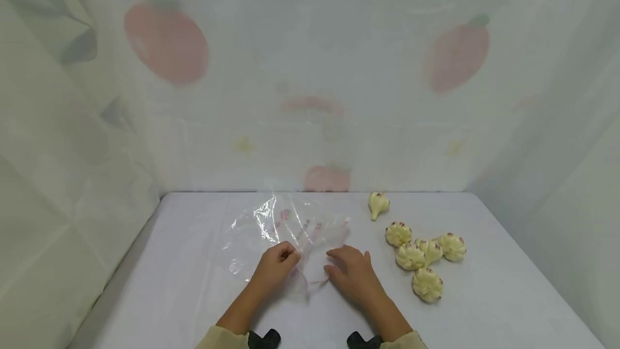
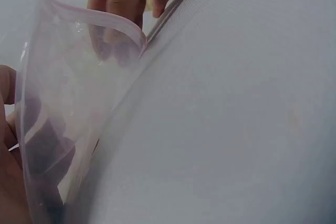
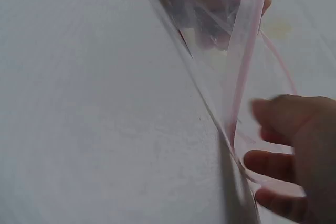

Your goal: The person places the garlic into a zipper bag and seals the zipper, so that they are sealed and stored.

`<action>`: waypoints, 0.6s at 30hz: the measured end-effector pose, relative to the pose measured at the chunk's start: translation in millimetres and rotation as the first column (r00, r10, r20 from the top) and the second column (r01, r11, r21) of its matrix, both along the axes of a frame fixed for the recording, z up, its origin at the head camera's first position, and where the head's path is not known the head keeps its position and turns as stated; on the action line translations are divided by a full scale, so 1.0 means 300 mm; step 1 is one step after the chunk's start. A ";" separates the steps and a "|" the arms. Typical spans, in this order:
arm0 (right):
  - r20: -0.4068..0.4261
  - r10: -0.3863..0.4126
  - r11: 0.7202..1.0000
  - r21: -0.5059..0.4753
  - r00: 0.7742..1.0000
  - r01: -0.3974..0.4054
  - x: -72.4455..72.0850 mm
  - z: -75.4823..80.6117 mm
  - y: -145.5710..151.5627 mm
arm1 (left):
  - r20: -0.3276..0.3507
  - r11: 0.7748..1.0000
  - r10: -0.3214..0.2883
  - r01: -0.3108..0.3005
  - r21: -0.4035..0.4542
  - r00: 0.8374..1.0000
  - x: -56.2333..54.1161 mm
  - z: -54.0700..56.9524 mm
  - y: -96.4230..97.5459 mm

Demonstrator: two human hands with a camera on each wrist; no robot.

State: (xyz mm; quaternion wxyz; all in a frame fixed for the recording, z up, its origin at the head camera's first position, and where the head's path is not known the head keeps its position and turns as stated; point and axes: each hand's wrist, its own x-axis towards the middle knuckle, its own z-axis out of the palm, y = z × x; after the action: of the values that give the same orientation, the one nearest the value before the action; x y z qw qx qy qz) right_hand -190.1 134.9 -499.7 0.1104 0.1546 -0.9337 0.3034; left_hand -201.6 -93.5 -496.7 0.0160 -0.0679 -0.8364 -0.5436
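Because it looks like thin, clear film, the plastic bag (image 1: 283, 230), which lies at the lower centre of the head view, should weigh almost nothing and fold limply wherever it is not held. Its shiny surface may slip under dry fingers, and the layers could cling together. The left hand (image 1: 277, 265), with fingertips curled in, pinches the bag near the bottom middle of that view; the right hand (image 1: 356, 276), just right of it, has its fingers spread and slightly bent beside the bag's edge, and whether they touch it I cannot tell. The pink strip (image 3: 244, 66), upper right in the right wrist view, seems the firmest part and likely the best hold. Six garlic bulbs (image 1: 410, 256) sit on the tabletop (image 1: 504, 295), right of centre in the head view.
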 end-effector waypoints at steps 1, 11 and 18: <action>-0.064 -0.023 0.999 -0.029 0.998 0.021 -0.004 0.002 0.004 | 0.001 1.000 -0.005 0.005 0.004 1.000 -0.001 0.000 -0.001; -0.498 -0.377 0.918 -0.313 0.781 0.243 -0.057 0.035 0.074 | -0.051 0.999 -0.024 0.023 -0.025 0.998 -0.002 -0.002 0.000; -0.374 -0.503 0.860 -0.303 0.779 0.410 -0.051 0.036 0.101 | -0.037 0.998 -0.031 0.029 -0.062 0.999 0.002 -0.013 -0.005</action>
State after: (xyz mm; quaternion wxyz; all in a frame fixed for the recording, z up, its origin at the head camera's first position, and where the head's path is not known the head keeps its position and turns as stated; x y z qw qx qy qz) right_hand -205.5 165.1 -488.9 0.4042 -0.0253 -0.8570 0.3185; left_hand -201.1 -95.0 -500.5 0.0215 -0.0912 -0.8511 -0.5166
